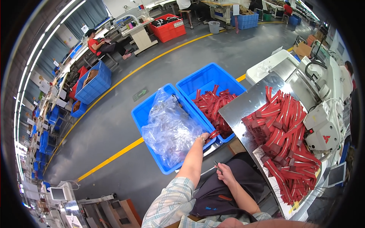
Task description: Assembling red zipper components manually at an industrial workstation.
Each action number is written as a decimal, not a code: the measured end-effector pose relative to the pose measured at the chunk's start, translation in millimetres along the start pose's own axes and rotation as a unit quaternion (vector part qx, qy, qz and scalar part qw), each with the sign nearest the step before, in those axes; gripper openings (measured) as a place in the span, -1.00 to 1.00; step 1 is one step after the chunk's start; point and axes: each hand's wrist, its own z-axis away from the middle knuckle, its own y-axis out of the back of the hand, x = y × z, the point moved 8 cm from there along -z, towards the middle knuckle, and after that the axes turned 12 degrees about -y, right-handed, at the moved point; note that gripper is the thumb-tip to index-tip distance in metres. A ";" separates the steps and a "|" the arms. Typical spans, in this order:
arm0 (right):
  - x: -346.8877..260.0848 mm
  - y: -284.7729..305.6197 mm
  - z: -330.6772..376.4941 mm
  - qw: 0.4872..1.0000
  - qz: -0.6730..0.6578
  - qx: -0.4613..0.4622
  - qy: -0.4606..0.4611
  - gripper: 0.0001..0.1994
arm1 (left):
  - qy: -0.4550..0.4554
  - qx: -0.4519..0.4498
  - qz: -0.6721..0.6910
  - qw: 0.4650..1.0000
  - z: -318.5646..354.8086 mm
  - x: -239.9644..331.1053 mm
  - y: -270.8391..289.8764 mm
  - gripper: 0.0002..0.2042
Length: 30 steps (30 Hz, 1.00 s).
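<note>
My left hand point(205, 137) reaches over the right rim of a blue bin point(137, 114) that holds a crumpled clear plastic bag point(163, 123). Its fingers close on a red zipper strip point(213, 134) at the near corner, where this bin meets a second blue bin point(186, 78). Inside that second bin lies a heap of red zipper strips point(216, 104). Above my lap, my right hand point(226, 175) grips a small dark tool point(217, 165) that looks like thread snips; the fingers partly cover it.
On my right a metal-topped table point(243, 102) carries a large pile of red zipper strips point(283, 140) beside a white machine point(325, 125). A seated person point(99, 43) works across the aisle. Farther off stand a red bin point(167, 30) and more blue bins point(93, 81).
</note>
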 end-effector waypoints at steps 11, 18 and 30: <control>-14.3 8.3 10.3 1.000 0.006 -0.001 0.031 -0.73 | -0.343 0.144 0.316 0.873 77.1 68.2 25.6 -0.90; -38.0 -27.0 5.9 0.997 0.039 -0.027 0.066 -0.72 | -0.510 0.167 -0.095 0.838 210.9 120.9 51.6 -0.85; -47.7 -66.3 -62.5 0.998 -0.015 -0.043 0.046 -0.70 | -0.441 0.193 -0.201 0.853 258.3 84.9 64.4 -0.75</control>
